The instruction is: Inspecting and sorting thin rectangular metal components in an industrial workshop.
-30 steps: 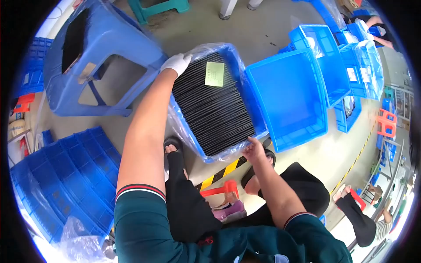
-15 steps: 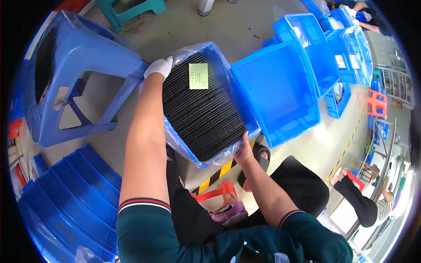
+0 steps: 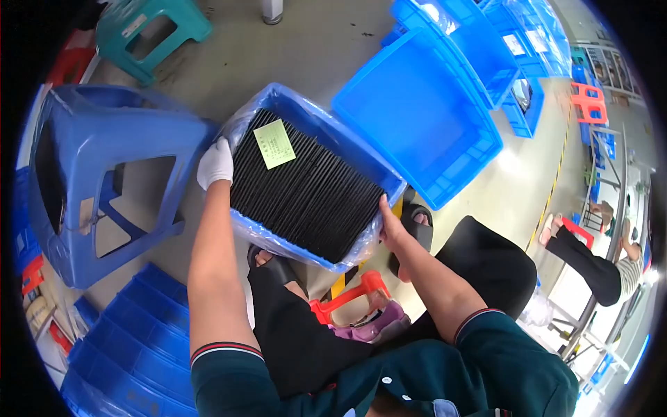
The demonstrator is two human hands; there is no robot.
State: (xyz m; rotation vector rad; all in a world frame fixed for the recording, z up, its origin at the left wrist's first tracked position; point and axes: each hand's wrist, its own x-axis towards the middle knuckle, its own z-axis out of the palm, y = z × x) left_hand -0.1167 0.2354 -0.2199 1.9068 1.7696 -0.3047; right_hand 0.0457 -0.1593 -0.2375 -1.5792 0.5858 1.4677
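Note:
Between my two arms is a blue plastic crate (image 3: 340, 137) lined with clear plastic film, tilted in the picture. Inside stand tightly packed rows of thin black strips or sheets (image 3: 306, 198); their exact kind is unclear. A pale green paper slip (image 3: 275, 144) lies on top of them. My left hand (image 3: 217, 165), in a white glove, is closed on the crate's left edge. Bare, my right hand (image 3: 391, 224) grips the opposite side near the front right corner, thumb on top; its other fingers are partly hidden below the rim.
An empty blue crate (image 3: 417, 118) stands right beside the lined one, more crates behind. A blue plastic stool (image 3: 90, 139) is close on the left, stacked blue crates (image 3: 132, 354) at lower left, a green stool (image 3: 149, 31) farther back. A red stool (image 3: 351, 295) stands between my legs.
The lined crate has turned clockwise and shifted slightly left in the view, both hands still on it. The surroundings have shifted in the picture as my head moved.

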